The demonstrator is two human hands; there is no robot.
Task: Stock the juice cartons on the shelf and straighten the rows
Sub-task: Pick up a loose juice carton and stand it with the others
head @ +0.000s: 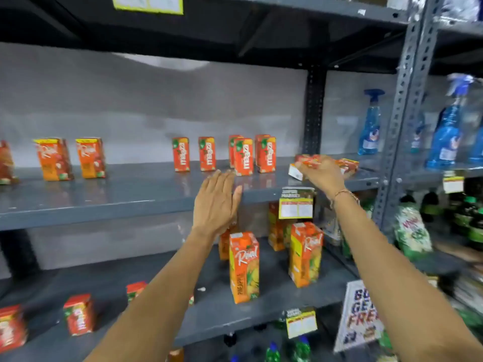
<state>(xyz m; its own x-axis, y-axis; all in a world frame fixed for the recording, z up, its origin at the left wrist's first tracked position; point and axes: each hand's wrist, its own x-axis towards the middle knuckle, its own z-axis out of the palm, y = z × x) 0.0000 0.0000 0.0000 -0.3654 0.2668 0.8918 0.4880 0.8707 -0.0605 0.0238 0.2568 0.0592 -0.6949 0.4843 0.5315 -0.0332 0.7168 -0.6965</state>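
Small red and orange juice cartons (243, 156) stand in loose rows on the grey middle shelf (125, 202). My right hand (322, 173) is at the shelf's right end, fingers closed over small red cartons (309, 160) that lie flat there, with another flat carton (349, 164) just behind. My left hand (217, 202) is flat and empty, fingers together, resting against the shelf's front edge just below the standing cartons. Two taller orange cartons (72, 158) stand further left.
Tall orange cartons (244, 267) and small red ones (78, 314) stand on the lower shelf. Yellow price tags (295, 209) hang from the shelf edges. A slotted grey upright (407, 111) separates blue spray bottles (369, 124) and green bottles (467, 215) on the right.
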